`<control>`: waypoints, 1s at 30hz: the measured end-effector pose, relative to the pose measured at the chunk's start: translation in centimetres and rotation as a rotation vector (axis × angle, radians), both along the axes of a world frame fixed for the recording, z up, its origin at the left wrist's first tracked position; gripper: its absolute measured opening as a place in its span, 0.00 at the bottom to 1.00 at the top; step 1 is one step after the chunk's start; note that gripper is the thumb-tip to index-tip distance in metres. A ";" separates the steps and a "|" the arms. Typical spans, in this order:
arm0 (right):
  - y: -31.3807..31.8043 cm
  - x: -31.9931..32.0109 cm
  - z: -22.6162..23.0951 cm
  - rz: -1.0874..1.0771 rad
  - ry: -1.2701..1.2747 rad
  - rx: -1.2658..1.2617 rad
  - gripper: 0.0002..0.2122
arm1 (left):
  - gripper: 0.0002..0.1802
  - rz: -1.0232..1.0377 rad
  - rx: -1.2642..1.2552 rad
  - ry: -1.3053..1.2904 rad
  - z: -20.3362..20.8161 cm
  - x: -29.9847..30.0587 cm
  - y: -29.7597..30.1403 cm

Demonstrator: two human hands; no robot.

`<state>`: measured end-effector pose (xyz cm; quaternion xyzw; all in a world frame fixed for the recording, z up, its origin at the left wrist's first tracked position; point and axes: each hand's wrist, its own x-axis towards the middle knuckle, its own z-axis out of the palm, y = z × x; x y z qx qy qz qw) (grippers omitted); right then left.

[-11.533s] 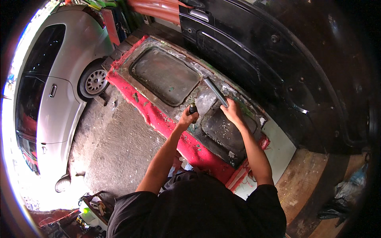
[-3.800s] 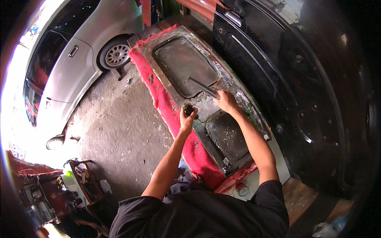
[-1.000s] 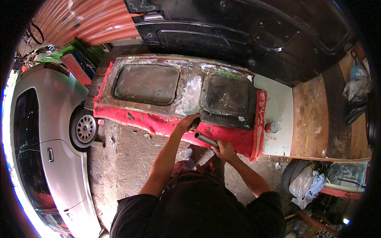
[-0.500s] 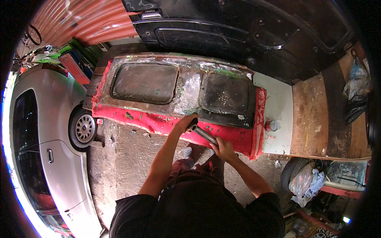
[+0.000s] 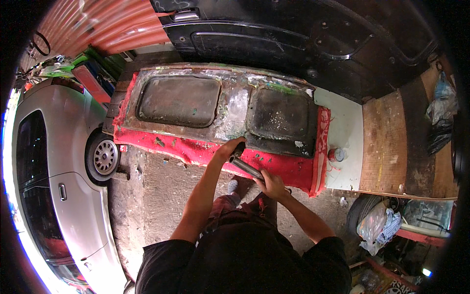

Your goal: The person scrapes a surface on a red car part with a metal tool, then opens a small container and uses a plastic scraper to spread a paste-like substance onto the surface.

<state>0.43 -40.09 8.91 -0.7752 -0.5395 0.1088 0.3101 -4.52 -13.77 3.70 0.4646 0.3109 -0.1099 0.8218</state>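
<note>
My right hand (image 5: 272,186) is closed round the near end of a grey metal tube (image 5: 247,167), which slants up to the left over a red cloth. At its far end my left hand (image 5: 229,148) grips a dark, rounded piece (image 5: 239,149). Whether that piece is joined to the tube, I cannot tell. Just beyond my left hand lies a worn vehicle panel (image 5: 234,110) with two recessed rectangular areas, patchy bare metal and flaking paint. The red cloth (image 5: 196,151) is spread beneath it and hangs over the near edge.
A silver car (image 5: 73,191) stands at the left, its wheel (image 5: 105,157) near the table. A large black vehicle panel (image 5: 293,44) leans behind. At the right are a small can (image 5: 336,155), wooden boards (image 5: 387,142), a tyre (image 5: 361,210) and plastic bags (image 5: 374,225).
The tube and my right hand have shifted slightly left and toward me. The dark piece in my left hand shows more clearly above the tube's end. The panel has stayed put.
</note>
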 end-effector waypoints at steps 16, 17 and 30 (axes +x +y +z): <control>-0.2 0.7 0.2 0.023 -0.201 0.090 0.18 | 0.19 -0.070 -0.148 0.023 1.4 -0.1 0.3; 0.0 1.2 -0.5 0.003 -0.231 -0.055 0.18 | 0.19 -0.095 -0.197 0.002 1.4 -0.1 0.4; 0.4 0.2 -0.1 0.010 -0.119 -0.046 0.19 | 0.19 0.036 -0.018 0.135 -2.9 -0.5 -0.2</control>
